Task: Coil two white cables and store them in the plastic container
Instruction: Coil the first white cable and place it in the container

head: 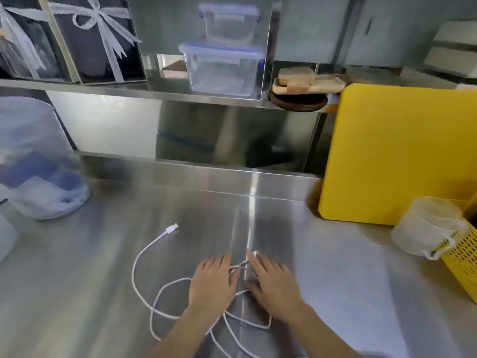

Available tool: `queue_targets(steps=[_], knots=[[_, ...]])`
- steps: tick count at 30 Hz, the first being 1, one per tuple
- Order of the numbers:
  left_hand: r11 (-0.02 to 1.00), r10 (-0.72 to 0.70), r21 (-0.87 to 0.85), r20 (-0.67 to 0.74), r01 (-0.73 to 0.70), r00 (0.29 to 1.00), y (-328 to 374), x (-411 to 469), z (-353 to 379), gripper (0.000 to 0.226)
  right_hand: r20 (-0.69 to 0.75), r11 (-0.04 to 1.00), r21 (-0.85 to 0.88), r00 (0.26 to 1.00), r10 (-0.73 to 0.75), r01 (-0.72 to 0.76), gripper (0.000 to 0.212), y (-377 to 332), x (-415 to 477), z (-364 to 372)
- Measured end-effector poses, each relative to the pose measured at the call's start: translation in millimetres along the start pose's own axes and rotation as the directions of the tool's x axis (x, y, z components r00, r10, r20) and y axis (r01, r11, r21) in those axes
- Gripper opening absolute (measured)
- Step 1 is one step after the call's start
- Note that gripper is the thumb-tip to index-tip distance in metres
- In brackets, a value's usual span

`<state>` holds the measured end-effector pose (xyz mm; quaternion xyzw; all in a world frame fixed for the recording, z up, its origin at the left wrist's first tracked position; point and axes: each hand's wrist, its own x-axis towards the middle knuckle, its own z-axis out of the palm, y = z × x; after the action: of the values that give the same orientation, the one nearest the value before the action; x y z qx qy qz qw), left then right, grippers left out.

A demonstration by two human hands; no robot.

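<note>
Steel counter (103, 267), steel shelf (165, 95) above it, everything a bit blurred. Down in the middle, the white cables (154, 254) sprawl in loose overlapping loops on the counter, one USB plug (172, 229) pointing up and away to the left. Both hands are flat over the tangle: the left hand (213, 285) palm down with fingers spread, lying on the loops, and the right hand (271, 285) just beside it, fingers extended, a cable end near its fingertips. Neither is gripping anything that can be made out.

Up on the shelf, well apart from the cables, the plastic container (222, 69) sits with its lid on, clear-walled and empty as far as can be seen. A smaller lidded container (228, 23) rides on top of it, contents not discernible. At the right edge, a yellow perforated basket (462, 257) with a translucent bag (426, 228) touching it, a yellow board (395, 151) standing behind. Far left, a filmy plastic bag (38, 171) showing blue shapes inside.
</note>
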<state>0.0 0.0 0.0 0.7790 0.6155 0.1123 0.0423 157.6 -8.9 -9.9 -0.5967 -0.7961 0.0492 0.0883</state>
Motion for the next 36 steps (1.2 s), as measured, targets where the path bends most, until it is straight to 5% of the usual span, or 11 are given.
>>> queue_targets(steps=[1, 7, 11, 16, 19, 21, 24, 27, 31, 33, 36], knots=[[0.999, 0.028, 0.046, -0.095, -0.024, 0.995, -2.3, 0.0, 9.6, 0.037, 0.071, 1.0, 0.024, 0.997, 0.001, -0.003, 0.062, 0.4, 0.3, 4.9], [0.998, -0.043, 0.048, 0.129, 0.038, 0.991, 2.8, 3.9, -4.6, 0.03, 0.027, 0.999, -0.048, 1.0, -0.01, 0.011, 0.013, -8.2, 0.0, 5.1], [0.975, -0.095, -0.188, 0.113, 0.115, 0.989, 9.1, 1.7, -31.3, 0.033, -0.017, 0.938, 0.32, 0.989, 0.149, -0.136, 0.019, -9.7, 6.6, -22.7], [0.699, -0.062, -0.712, 0.033, 0.067, 0.998, 3.4, -0.4, -90.8, 0.029, -0.239, 0.833, 0.55, 0.945, 0.223, -0.057, 0.013, -7.9, 10.7, -89.6], [0.579, -0.057, -0.811, 0.06, 0.082, 0.997, -7.6, -4.5, -119.0, 0.03, -0.34, 0.758, 0.648, 0.862, 0.376, -0.075, 0.011, -5.6, 9.8, -137.1], [0.537, -0.101, -0.839, 0.044, 0.091, 0.994, -12.7, -9.3, -130.9, 0.032, -0.38, 0.809, 0.573, 0.831, 0.406, -0.132, 0.01, -1.3, 9.7, -159.6], [0.474, -0.152, -0.878, -0.007, 0.067, 0.988, -8.2, -14.8, -150.1, 0.034, -0.392, 0.961, 0.217, 0.886, 0.247, -0.171, 0.031, -6.9, 5.5, -179.3], [0.481, -0.095, -0.877, -0.028, 0.021, 0.995, 9.8, -16.3, -169.4, 0.033, -0.303, 0.988, 0.1, 0.95, -0.079, 0.114, 0.058, -35.3, -2.0, -187.3], [0.472, -0.021, -0.878, -0.102, -0.08, 0.995, 30.6, -18.9, -188.2, 0.031, -0.377, 0.922, 0.139, 0.881, -0.287, 0.36, 0.029, -67.9, -3.6, -192.4], [0.431, -0.036, -0.901, -0.072, -0.05, 0.997, 27.5, -23.6, -195.1, 0.032, -0.477, 0.919, 0.201, 0.854, -0.21, 0.338, 0.016, -64.9, -3.7, -201.4], [0.349, -0.043, -0.936, 0.033, 0.046, 0.999, 15.9, -34.9, -203.4, 0.036, -0.5, 0.848, 0.501, 0.858, 0.118, 0.175, 0.013, -45.7, -4.9, -223.2]])
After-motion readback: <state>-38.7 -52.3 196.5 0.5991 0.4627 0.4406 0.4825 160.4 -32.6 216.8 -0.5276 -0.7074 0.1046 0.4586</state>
